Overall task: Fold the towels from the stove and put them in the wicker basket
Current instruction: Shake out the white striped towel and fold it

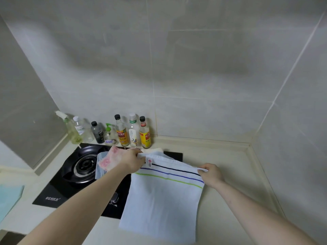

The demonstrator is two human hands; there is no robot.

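The person stands at the counter holding a white towel (162, 200) up by its top edge, so that it hangs flat in the lower middle of the frame with its black, blue and green stripes running just under the held edge. The left hand (131, 160) is closed in a pinch on the towel's upper left corner, right beside a small sewn label, and the right hand (211, 174) is closed the same way on the upper right corner. Holding both corners apart like this lets the cloth drop straight and smooth, which I judge to be the set-up for a first fold. The lower edge hangs near the bottom of the frame, over the pale counter (230, 160) and the right side of the black gas stove (58, 190). More towels wait on the stove behind the left hand: a pink patterned towel (108, 160) lies on top of a light blue towel (100, 172), beside the burner (85, 166) at centre left. A row of bottles (122, 131) stands against the tiled wall above the stove, well clear of the work. The wicker basket is not in view, so where the folded towel must go I cannot tell. At least two towels remain to be done.
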